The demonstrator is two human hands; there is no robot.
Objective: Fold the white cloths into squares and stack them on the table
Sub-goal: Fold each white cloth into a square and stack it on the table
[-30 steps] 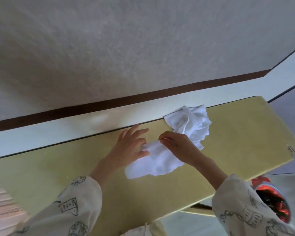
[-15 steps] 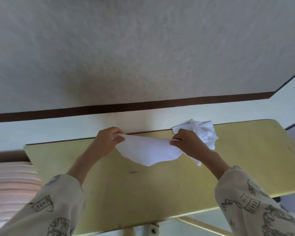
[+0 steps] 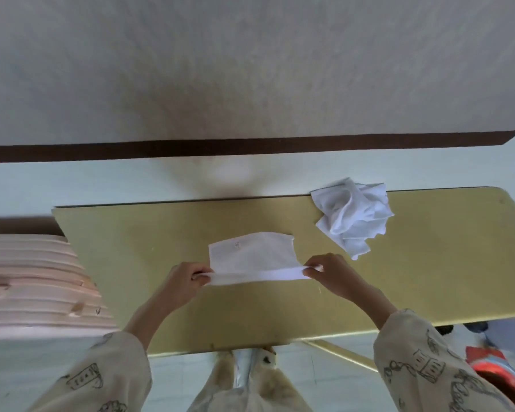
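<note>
- Head view: I have one white cloth point(image 3: 252, 257) spread on the yellow table point(image 3: 428, 278), roughly midway along it and nearer the front edge than the back. Its far half lies flat; its near edge is lifted off the surface.
- My left hand point(image 3: 183, 282) pinches the cloth's near-left corner, fingers curled round the fabric. My right hand point(image 3: 332, 273) pinches the near-right corner the same way. The edge is stretched taut between them.
- I judge this to be an early fold on this cloth: the near edge is raised, ready to be carried over toward the far edge to halve it.
- The next move calls for keeping both corners level and moving together, so the near edge meets the far edge squarely, then pressing the crease flat.
- A small reddish mark point(image 3: 237, 244) shows near the cloth's far-left corner; I cannot tell what it is.
- The pile of unfolded cloths point(image 3: 353, 220) sits crumpled at the back edge toward the right end, near the flat cloth but apart from it. I do not think it blocks the fold.
- I see no finished stack on the table, so most of the task seems to remain.
- Off the left end stands a pinkish ridged object point(image 3: 33, 286); a red item point(image 3: 494, 371) lies on the floor past the front-right corner. Neither is in my way.
</note>
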